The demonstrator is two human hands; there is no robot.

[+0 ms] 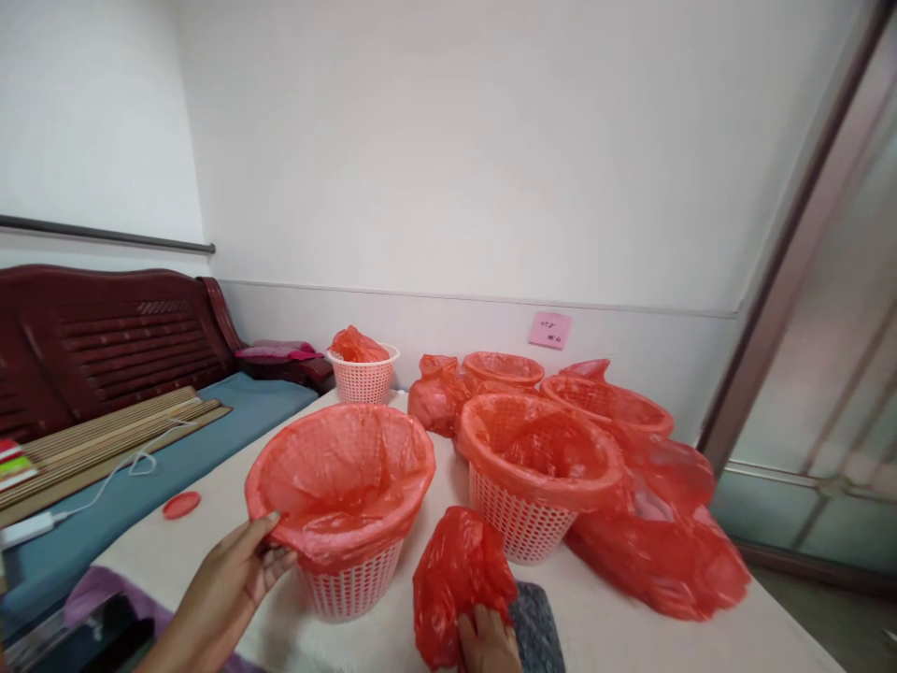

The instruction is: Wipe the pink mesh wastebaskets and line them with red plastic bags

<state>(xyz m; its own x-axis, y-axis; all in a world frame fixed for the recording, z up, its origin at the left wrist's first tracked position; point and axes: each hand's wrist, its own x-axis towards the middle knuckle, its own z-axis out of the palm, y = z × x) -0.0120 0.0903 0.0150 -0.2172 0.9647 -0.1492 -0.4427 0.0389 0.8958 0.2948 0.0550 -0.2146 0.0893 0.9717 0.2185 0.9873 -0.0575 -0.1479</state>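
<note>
A white lattice basket [350, 587] lined with a red plastic bag [343, 477] stands nearest me on the table. My left hand [234, 584] pinches the bag's folded-over edge at the basket's left rim. My right hand [489, 643], at the bottom edge, grips a crumpled red plastic bag [459, 575] that lies on the table just right of the basket. A dark grey object [538, 628] sits beside that hand.
Behind stand more bag-lined white baskets [522, 528], [363, 378], [505, 368], [608, 402], and loose red bags [665, 542] heaped at the right. A red lid [181, 505] lies on the blue mat left. A dark wooden sofa [105, 336], wall and sliding door [827, 374] surround the table [701, 636].
</note>
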